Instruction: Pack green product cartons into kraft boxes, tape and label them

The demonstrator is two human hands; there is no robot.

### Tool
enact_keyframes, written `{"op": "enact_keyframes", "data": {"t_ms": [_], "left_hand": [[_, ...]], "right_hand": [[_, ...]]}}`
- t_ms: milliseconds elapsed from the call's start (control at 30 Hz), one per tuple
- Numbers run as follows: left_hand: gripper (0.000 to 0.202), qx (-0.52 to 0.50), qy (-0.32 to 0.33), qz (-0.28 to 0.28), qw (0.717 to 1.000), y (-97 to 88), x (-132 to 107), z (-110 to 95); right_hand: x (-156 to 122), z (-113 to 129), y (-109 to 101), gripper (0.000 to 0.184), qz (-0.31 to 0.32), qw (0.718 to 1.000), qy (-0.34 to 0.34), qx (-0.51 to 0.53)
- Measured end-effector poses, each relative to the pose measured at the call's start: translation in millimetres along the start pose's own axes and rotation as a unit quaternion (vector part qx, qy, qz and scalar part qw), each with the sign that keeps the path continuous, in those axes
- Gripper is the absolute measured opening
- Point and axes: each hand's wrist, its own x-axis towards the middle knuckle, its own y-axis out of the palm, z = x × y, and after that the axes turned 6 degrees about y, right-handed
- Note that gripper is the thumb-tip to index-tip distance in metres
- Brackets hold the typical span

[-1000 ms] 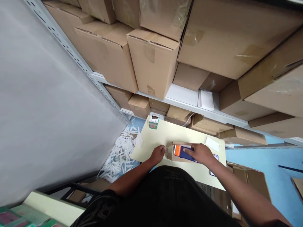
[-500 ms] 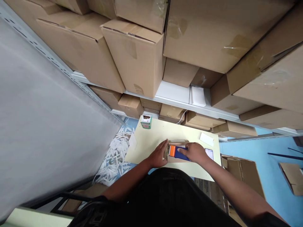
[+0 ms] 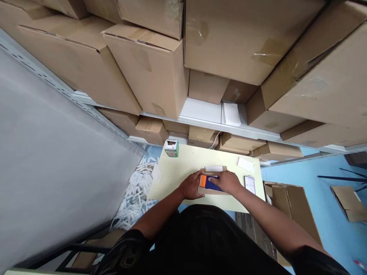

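Head view, left hand: it is resting against the left end of the flat cardboard wrap, fingers curled to its edge. Whether they are pinching it or only bracing it is too small to tell.
Head view, right hand: it is lying palm-down over the orange-and-blue pack, fingers stretched out and loose, pressing rather than gripping.
Where the pack is lying: it is sitting flat on the cardboard wrap, near the front edge of the pale yellow table, between the two hands and touching both.
Around it: a white strip is showing along the wrap's far edge, and a phone is lying just right of the right hand. A white card is lying beyond that, and a small green box is standing at the far left corner.
Off the table: white scraps are littering the floor to the left. Shelved cartons are looming above.
How it is likely handling: the pack is looking light, thin and stiff, with a glossy face that may be sliding on the cardboard. The wrap is looking bendable along its folds.
Where to be taking hold: probably by the long edges, thumb and fingers opposite, while keeping a palm on top.
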Motion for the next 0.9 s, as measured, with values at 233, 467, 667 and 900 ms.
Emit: {"op": "enact_keyframes", "data": {"t_ms": [233,467,667,900], "left_hand": [[0.123,0.048,0.006,0.017,0.999,-21.9,-30.4,18.0],[0.123,0.109,-0.036,0.004,0.993,-10.7,-30.8,3.8],[0.107,0.171,-0.021,0.051,0.984,-21.3,-27.5,2.2],[0.106,0.194,-0.026,0.06,0.979,-18.4,-23.6,-0.4]], "right_hand": [[2.4,30.9,4.9,0.071,0.021,0.999,-0.013,0.032],[8.7,30.3,6.5,0.076,0.013,0.998,-0.015,0.052],[12.9,23.9,6.5,0.083,0.025,0.998,-0.006,0.05],[11.5,-5.3,8.6,0.079,0.034,0.998,-0.008,0.059]]}}
